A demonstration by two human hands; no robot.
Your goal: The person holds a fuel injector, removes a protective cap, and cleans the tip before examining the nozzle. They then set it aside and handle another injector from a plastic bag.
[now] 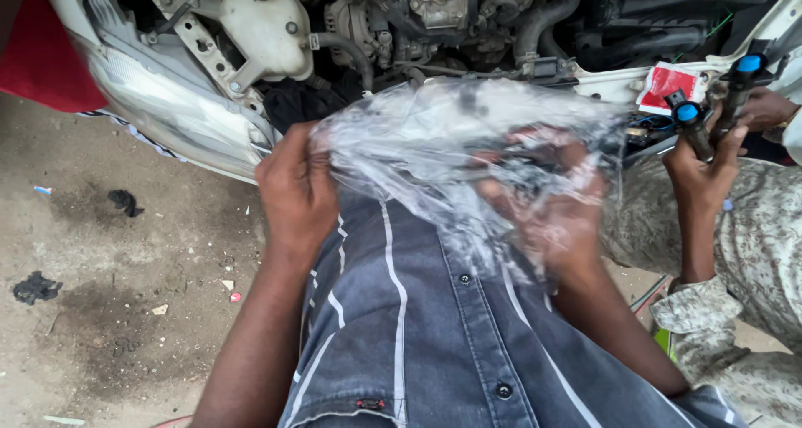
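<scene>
Both hands work a crumpled clear plastic bag (451, 144) held above the shirt front, before the open engine bay (434, 19). The left hand (294, 186) pinches its left edge; the right hand (547, 202) sits inside, curled around dark parts (blurred). A steady edge grip seems best.

The right hand (555, 202) sits behind the clear plastic bag (451, 144), so the fingers are just a smeary shape and I can't tell if there's a dark part inside the grip. The bag itself is motion-blurred. The car's headlight (167, 102) is blurry too and cut off at the left. The co-worker's hand (702, 173) holds black parts with blue caps (687, 112), too small to identify; the body runs off the right edge.
</scene>
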